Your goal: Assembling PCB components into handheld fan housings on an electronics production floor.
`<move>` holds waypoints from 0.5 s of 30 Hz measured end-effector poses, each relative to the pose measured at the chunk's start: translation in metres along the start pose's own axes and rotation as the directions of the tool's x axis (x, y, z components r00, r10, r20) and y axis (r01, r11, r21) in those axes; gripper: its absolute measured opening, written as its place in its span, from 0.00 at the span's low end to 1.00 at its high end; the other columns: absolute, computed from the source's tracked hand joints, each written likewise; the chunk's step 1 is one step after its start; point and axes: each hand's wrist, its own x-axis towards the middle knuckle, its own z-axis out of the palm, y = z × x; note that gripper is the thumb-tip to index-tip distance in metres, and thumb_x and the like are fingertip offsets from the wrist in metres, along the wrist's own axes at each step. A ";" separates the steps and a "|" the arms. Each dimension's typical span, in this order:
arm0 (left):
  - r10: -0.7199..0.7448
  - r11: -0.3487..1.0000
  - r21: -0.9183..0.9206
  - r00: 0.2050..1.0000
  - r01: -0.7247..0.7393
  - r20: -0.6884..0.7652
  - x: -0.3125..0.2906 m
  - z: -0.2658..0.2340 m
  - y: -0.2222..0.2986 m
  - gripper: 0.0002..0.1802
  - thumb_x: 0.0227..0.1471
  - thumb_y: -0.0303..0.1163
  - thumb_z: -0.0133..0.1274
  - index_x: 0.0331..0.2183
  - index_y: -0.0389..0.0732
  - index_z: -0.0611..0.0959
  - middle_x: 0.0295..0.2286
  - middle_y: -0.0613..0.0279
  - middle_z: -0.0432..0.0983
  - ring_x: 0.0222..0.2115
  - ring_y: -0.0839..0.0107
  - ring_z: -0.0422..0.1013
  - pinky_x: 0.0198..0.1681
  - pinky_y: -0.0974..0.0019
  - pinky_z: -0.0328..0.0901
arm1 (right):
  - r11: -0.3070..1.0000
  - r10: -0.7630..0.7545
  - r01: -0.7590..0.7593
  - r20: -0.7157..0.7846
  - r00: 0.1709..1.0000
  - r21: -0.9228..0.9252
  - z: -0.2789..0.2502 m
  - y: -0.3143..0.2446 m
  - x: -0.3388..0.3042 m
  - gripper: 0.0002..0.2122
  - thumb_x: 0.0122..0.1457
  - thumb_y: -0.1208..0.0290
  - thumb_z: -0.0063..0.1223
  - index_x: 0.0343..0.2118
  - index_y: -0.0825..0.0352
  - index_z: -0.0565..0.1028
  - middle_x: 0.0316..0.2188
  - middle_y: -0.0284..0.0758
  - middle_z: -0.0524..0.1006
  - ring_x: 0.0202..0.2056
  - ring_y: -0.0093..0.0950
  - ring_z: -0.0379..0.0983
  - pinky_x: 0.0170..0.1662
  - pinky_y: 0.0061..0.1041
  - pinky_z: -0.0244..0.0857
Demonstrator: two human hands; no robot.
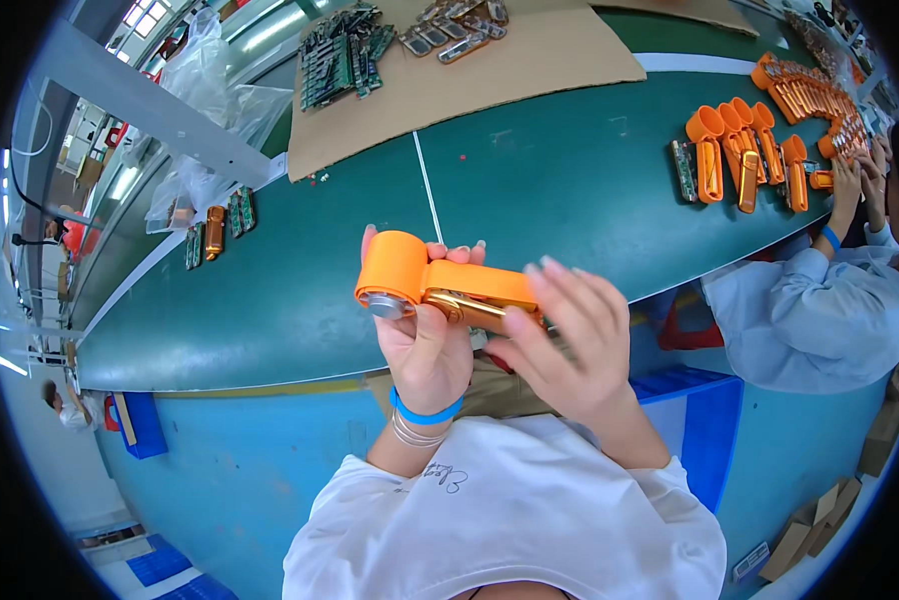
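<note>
My left hand [432,350] is closed around an orange plastic housing [480,281] with a hollow cylinder at its left end and a straight handle. Its thumb presses from below, and fingertips show behind the housing. A round silvery metal part [387,305] sits at the cylinder's lower edge. Along the handle lies a shiny copper-coloured cover [465,309]. My right hand [575,340], slightly blurred, is at the handle's right end with fingers apart. Its fingertips overlap the end of the handle and cover; whether they press on it I cannot tell.
On the green table [320,270], circuit boards [340,60] and metallic casings [460,25] lie on cardboard [530,75]. A copper piece [215,232] lies between boards at left. Orange housings [740,145] stand at right, near a co-worker's hands [850,185]. A blue bin [715,430] is below.
</note>
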 end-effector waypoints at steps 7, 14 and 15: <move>-0.009 0.999 -0.053 1.000 0.008 -0.013 0.004 -0.002 -0.004 0.47 0.52 0.30 0.55 0.62 0.53 0.43 0.47 0.57 0.63 0.49 0.60 0.63 0.58 0.39 0.51 | 0.999 0.029 -0.030 0.059 0.998 0.031 0.009 -0.002 0.001 0.13 0.50 0.73 0.57 0.39 0.72 0.76 0.42 0.43 0.76 0.47 0.37 0.73 0.54 0.38 0.63; 0.017 0.999 -0.028 1.000 -0.016 0.022 0.004 -0.006 -0.005 0.51 0.48 0.31 0.59 0.62 0.55 0.42 0.47 0.58 0.63 0.48 0.61 0.64 0.57 0.39 0.53 | 0.967 0.103 -0.126 0.113 0.988 0.222 0.006 0.004 0.005 0.17 0.46 0.71 0.61 0.40 0.73 0.75 0.42 0.44 0.76 0.48 0.39 0.72 0.54 0.38 0.63; 0.015 1.000 -0.027 1.000 -0.014 0.021 0.004 -0.006 -0.005 0.51 0.48 0.31 0.59 0.62 0.55 0.42 0.47 0.58 0.63 0.48 0.61 0.64 0.57 0.39 0.53 | 0.960 0.115 -0.142 0.122 0.986 0.241 0.006 0.004 0.006 0.18 0.46 0.72 0.61 0.40 0.73 0.75 0.43 0.44 0.76 0.49 0.38 0.72 0.54 0.38 0.62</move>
